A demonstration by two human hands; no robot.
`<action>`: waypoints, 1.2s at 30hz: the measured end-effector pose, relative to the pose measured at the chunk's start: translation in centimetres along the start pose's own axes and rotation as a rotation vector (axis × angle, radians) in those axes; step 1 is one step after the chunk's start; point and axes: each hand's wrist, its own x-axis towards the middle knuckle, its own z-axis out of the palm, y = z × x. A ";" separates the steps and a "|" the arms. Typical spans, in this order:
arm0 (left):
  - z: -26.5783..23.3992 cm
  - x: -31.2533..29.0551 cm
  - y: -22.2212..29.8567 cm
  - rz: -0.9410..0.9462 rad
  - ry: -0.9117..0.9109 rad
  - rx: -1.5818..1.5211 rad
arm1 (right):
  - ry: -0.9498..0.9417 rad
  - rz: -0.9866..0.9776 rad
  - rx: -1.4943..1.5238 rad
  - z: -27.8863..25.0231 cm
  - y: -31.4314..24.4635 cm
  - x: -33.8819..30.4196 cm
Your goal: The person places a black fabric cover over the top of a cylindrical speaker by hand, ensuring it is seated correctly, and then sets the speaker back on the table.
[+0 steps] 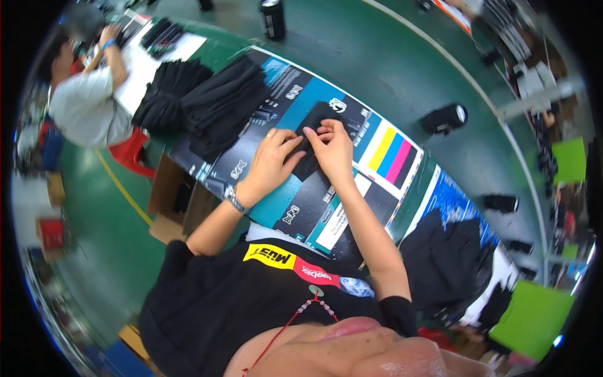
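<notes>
A small folded piece of black cloth (306, 167) lies on the printed sheet in front of me, partly hidden under my fingers. My left hand (271, 161) has its fingers and thumb bent onto the near left side of the cloth, gripping it. From the right, my right hand (333, 149) pinches the same piece with curled fingers and thumb. The exact shape of the cloth is hard to make out against the dark print. Left of my hands sits a fanned pile of black cloth pieces (223, 100).
The printed sheet (276, 210) covers the table. A second black bundle (166, 91) lies farther left. An open cardboard box (166, 204) stands below the table's left edge. More black cloth (440, 257) lies at right. A co-worker (91, 103) sits at far left; black cylinders (445, 118) stand beyond.
</notes>
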 end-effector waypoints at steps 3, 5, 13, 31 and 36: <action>0.3 -0.3 0.5 -0.017 0.004 -0.082 | -0.051 0.010 -0.221 0.1 0.3 0.9; 0.1 -0.6 0.5 -0.276 0.035 -0.366 | -0.170 0.011 -0.144 -0.5 0.2 1.0; -4.3 1.0 -0.5 -0.606 0.216 -1.197 | -0.461 0.051 0.779 -2.7 -5.4 0.1; -4.2 3.0 -5.3 -0.322 0.178 -0.300 | -0.382 0.064 0.916 -3.8 -8.8 1.3; -5.7 3.6 -1.2 -0.451 0.025 -1.150 | -0.508 0.397 1.117 -5.0 -7.0 0.8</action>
